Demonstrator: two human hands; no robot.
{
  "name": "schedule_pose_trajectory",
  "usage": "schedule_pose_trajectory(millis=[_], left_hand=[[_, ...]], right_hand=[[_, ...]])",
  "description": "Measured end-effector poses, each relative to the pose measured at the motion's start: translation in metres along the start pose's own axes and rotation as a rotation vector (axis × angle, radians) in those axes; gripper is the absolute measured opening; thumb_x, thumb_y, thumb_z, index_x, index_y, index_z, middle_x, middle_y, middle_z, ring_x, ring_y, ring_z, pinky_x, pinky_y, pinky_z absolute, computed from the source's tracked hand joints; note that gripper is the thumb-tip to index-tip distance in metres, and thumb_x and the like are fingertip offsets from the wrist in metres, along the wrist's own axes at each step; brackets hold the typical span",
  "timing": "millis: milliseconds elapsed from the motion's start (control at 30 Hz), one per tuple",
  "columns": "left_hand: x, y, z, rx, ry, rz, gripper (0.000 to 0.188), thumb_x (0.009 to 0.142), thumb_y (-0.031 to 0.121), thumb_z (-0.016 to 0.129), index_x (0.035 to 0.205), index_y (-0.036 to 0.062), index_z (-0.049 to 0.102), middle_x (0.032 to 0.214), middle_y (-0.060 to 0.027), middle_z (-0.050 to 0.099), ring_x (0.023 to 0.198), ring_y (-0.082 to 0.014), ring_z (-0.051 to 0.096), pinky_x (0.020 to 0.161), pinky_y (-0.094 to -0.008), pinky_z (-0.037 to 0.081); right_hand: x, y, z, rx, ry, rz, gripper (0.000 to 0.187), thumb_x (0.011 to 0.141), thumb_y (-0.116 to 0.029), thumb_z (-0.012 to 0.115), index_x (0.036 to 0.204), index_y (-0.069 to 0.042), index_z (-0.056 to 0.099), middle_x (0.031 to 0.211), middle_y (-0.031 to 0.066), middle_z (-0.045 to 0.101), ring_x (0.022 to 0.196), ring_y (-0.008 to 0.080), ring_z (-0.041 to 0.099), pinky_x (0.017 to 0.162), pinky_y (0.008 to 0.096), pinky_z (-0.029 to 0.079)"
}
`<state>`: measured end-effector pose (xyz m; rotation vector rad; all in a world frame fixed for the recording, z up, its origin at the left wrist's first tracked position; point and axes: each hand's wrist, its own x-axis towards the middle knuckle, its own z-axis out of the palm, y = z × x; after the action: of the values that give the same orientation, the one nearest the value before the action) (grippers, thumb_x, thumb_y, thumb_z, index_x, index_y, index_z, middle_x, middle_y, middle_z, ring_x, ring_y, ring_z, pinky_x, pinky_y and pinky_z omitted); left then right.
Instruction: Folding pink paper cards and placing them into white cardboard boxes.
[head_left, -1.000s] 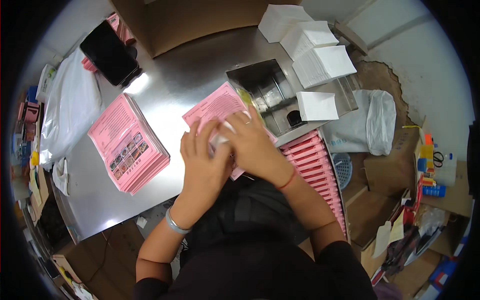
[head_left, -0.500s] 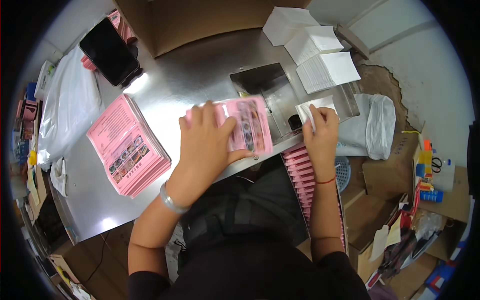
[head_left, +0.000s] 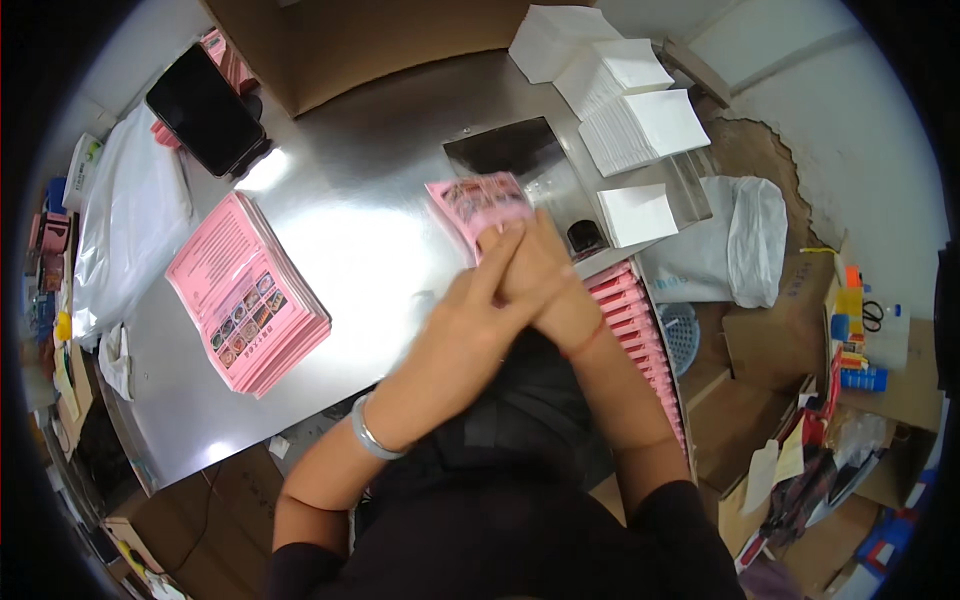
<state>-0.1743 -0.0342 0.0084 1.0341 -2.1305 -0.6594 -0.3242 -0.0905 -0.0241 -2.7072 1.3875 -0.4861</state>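
Free steel table (head_left: 365,205) (glare perhaps hides detail) lies between two obstacles: the pink stack (head_left: 250,300) and left fingers (head_left: 496,264).

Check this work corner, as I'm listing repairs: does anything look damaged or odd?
Yes: the white wall has a jagged-edged brown patch to the right of the stacked white paper squares, where its surface looks broken away. The pink printed leaflet at the right hand is too blurred to judge.

Head-worn fisheye, facing down, near table (head_left: 370,300)
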Motion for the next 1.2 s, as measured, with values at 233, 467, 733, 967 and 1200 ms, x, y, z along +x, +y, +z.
schedule_pose_trajectory(millis=[233,467,733,967,1200], left_hand=[[-0.069,-0.055,-0.084,0.567,0.636,-0.469,0.036,0.091,0.017,0.064,0.119,0.0004,0.049,0.109,-0.0147,0.055,0.1,-0.0302,0.054,0.087,-0.0404,0.043],[-0.102,-0.09,-0.107,0.884,0.333,-0.568,0.018,0.086,0.02,0.069,0.095,0.0065,0.062,0.11,-0.0148,0.055,0.104,-0.0366,0.052,0.086,-0.0506,0.041],[-0.034,-0.021,0.022,0.283,0.046,-0.155,0.059,0.073,0.037,0.079,0.115,0.0003,0.058,0.148,-0.0287,0.035,0.138,-0.0526,0.028,0.108,-0.0695,0.022],[-0.05,-0.026,-0.014,0.416,-0.011,-0.21,0.056,0.071,0.021,0.075,0.121,0.0036,0.059,0.143,-0.0201,0.042,0.132,-0.0408,0.039,0.105,-0.054,0.03],[-0.052,-0.033,0.0,0.413,0.155,-0.233,0.044,0.068,0.022,0.079,0.106,0.0118,0.06,0.141,-0.0164,0.043,0.132,-0.0411,0.038,0.103,-0.0596,0.028]], right_hand=[[-0.019,0.046,-0.01,-0.07,0.442,0.29,0.017,0.083,-0.013,0.068,0.096,-0.003,0.067,0.082,0.0139,0.064,0.078,0.0306,0.063,0.069,0.0397,0.05],[-0.047,0.062,-0.004,-0.321,0.45,0.432,0.027,0.085,-0.01,0.066,0.107,0.004,0.067,0.101,0.0157,0.056,0.094,0.0338,0.052,0.083,0.0429,0.045],[-0.07,0.089,-0.031,-0.105,0.352,0.236,0.031,0.079,-0.001,0.066,0.11,0.004,0.066,0.105,0.0148,0.058,0.097,0.0315,0.054,0.084,0.0443,0.046],[-0.054,-0.035,-0.027,0.157,0.234,-0.153,0.037,0.079,-0.004,0.064,0.114,-0.011,0.07,0.124,0.0134,0.06,0.107,0.033,0.058,0.106,0.049,0.039],[-0.002,-0.032,-0.001,0.141,0.063,-0.188,0.03,0.077,-0.01,0.06,0.106,-0.009,0.067,0.111,0.0111,0.059,0.11,0.0316,0.055,0.11,0.0548,0.032]])
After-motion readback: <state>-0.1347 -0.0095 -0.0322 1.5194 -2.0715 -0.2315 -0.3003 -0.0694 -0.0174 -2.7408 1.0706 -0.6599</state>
